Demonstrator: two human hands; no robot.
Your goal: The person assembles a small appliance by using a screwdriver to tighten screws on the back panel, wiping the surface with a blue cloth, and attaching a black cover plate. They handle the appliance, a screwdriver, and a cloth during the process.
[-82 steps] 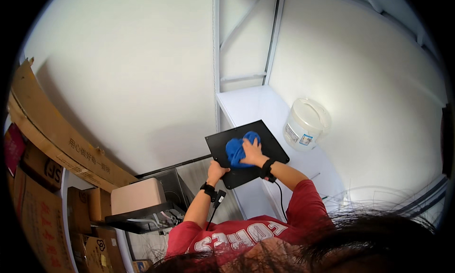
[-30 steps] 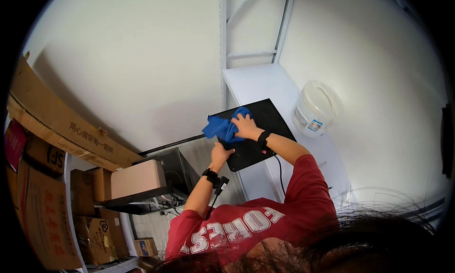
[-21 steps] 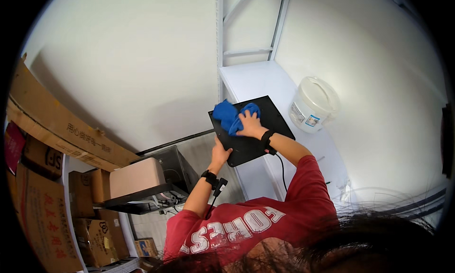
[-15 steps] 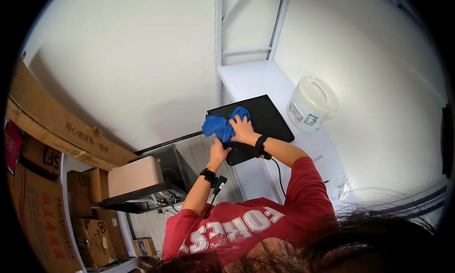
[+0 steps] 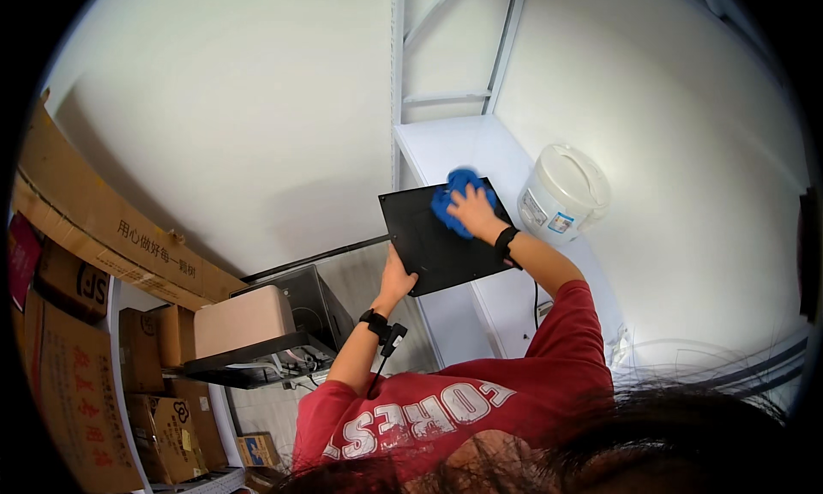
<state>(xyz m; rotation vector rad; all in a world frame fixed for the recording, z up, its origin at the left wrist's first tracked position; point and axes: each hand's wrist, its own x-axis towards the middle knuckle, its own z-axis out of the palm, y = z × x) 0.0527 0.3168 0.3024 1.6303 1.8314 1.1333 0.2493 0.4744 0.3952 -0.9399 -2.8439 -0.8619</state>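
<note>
A flat, black rectangular panel (image 5: 437,267) with small holes near its edges is held out in front of me, tilted over the white shelf. My left hand (image 5: 398,277) grips its left edge, thumb on top and the other fingers mostly hidden beneath. Near the panel's far right corner, my right hand (image 5: 477,214) presses a bunched blue cloth (image 5: 463,184) onto the surface. Fingers of that hand are bent over the cloth, which spills past the panel's far edge. Each wrist wears a black band with a cable.
A lidded white plastic bucket (image 5: 561,194) stands on the white shelf (image 5: 459,138) right of the panel. On the left are an opened black appliance (image 5: 321,314) with a beige block (image 5: 244,320) and exposed wires, plus cardboard boxes (image 5: 81,400) on a rack. A white metal upright (image 5: 398,83) rises behind.
My right hand has carried the blue cloth from the panel's left part to its far right corner. The panel has turned and tilted slightly, while my left hand stays near its left edge.
</note>
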